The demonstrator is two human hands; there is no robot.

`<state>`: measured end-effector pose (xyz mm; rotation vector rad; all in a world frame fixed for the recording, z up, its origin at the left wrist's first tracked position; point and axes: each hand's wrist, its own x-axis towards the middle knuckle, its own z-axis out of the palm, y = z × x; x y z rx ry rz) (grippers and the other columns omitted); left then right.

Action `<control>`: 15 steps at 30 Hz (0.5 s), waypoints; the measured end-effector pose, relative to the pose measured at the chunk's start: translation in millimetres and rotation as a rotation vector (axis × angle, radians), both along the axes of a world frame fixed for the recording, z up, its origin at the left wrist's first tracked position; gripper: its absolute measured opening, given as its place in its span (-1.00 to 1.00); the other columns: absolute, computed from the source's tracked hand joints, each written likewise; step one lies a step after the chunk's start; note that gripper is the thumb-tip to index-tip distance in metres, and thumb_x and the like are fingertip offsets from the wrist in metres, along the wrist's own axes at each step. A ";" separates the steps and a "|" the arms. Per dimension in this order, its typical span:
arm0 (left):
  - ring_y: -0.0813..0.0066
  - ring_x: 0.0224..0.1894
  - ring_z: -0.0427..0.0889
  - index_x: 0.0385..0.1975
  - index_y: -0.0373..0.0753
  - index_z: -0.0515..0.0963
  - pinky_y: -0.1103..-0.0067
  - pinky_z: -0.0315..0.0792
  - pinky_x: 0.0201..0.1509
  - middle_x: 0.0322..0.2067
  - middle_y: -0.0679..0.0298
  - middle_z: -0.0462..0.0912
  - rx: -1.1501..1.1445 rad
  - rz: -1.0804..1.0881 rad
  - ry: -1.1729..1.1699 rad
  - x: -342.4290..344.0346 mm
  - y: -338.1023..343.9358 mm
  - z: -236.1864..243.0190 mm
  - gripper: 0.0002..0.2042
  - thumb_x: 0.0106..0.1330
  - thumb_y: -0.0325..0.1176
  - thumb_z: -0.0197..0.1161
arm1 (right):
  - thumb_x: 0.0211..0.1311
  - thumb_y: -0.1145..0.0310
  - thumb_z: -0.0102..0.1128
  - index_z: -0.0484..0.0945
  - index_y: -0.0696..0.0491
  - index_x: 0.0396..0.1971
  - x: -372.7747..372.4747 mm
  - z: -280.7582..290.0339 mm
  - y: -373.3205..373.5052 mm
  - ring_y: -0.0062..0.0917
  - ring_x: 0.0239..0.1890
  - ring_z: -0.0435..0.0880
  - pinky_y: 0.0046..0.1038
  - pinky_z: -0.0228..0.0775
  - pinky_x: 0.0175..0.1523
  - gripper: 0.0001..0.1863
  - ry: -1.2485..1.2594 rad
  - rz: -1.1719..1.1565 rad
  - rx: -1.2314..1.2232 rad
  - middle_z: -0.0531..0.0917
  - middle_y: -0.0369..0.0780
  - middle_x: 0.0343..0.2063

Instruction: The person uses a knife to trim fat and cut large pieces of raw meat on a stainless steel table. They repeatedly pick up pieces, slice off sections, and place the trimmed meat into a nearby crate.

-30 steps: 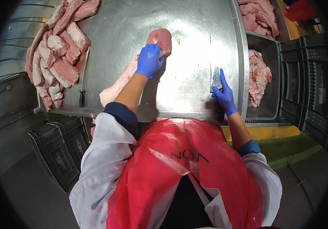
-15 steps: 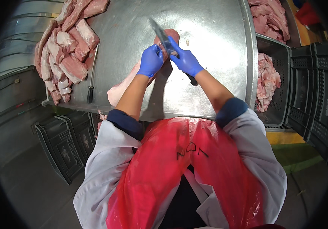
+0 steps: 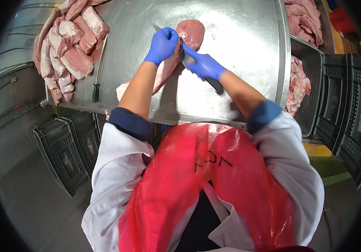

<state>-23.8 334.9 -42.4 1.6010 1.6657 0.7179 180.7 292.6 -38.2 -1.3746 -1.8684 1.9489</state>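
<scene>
A long pale-pink piece of meat [image 3: 192, 32] lies slantwise on the metal table [image 3: 239, 50], with its darker red end farthest from me. My right hand [image 3: 205, 66], in a blue glove, is closed on a knife [image 3: 215, 85] with a black handle. The blade slants up and left across the meat, passing behind my left hand, and its tip shows beyond. My left hand [image 3: 162, 46], gloved in blue too, is closed in a pinch at the meat's left edge. What its fingertips hold is too small to make out.
Many meat pieces [image 3: 77, 61] are heaped at the table's far left, beside a sharpening steel [image 3: 100, 69]. On the right, pale trimmings [image 3: 298, 86] lie in a black crate [image 3: 312, 113], with more meat [image 3: 304, 21] beyond. Black crates [image 3: 65, 151] stand below left.
My left hand has moved up and left, still pinched. The knife has swung lower and flatter, bringing its blade across the meat behind my left hand. The view has shifted slightly.
</scene>
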 end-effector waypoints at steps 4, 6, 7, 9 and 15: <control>0.67 -0.44 0.48 -0.33 -0.33 0.58 0.62 0.40 -0.33 -0.48 0.41 0.58 -0.034 -0.010 -0.200 -6.1 1.0 1.8 -0.85 0.38 -0.36 0.22 | 0.41 0.31 -0.08 -0.07 -0.44 0.54 39.9 -8.2 -55.4 -0.57 -0.53 0.59 -0.42 0.59 -0.35 -0.25 0.148 0.016 -0.090 0.63 -0.17 -0.41; 0.69 -0.44 0.47 -0.34 -0.32 0.57 0.63 0.40 -0.33 -0.48 0.44 0.56 -0.015 -0.037 -0.306 -2.9 -15.0 23.5 -0.86 0.39 -0.37 0.22 | 0.41 0.32 -0.06 -0.05 -0.41 0.54 11.3 -9.2 -31.6 -0.55 -0.53 0.60 -0.42 0.58 -0.35 -0.25 0.115 -0.032 -0.021 0.62 -0.16 -0.42; 0.69 -0.44 0.47 -0.35 -0.31 0.57 0.63 0.39 -0.33 -0.48 0.45 0.55 0.006 -0.044 -0.358 -5.4 -21.0 32.9 -0.86 0.40 -0.37 0.22 | 0.40 0.28 -0.02 -0.03 -0.37 0.53 0.8 -19.2 -17.8 -0.53 -0.57 0.60 -0.44 0.58 -0.36 -0.25 0.152 -0.079 0.027 0.62 -0.16 -0.46; 0.53 -0.42 0.57 -0.33 -0.34 0.60 0.56 0.46 -0.29 -0.50 0.28 0.63 -0.073 0.061 -0.160 -68.5 -48.2 6.0 -0.80 0.33 -0.30 0.27 | 0.34 0.30 0.07 0.03 -0.34 0.53 3.2 -16.9 5.8 -0.56 -0.62 0.57 -0.45 0.57 -0.42 -0.22 0.208 -0.222 0.027 0.62 -0.22 -0.51; 0.00 -0.05 0.60 -0.16 -0.31 0.47 0.17 0.47 0.02 -0.06 -0.04 0.58 0.324 -0.201 0.763 -23.3 -95.6 16.1 -0.58 0.10 -0.16 0.35 | 0.30 0.40 0.14 0.04 -0.33 0.52 34.2 -23.4 7.1 -0.64 -0.60 0.58 -0.52 0.58 -0.38 -0.17 0.210 -0.424 0.184 0.67 -0.25 -0.44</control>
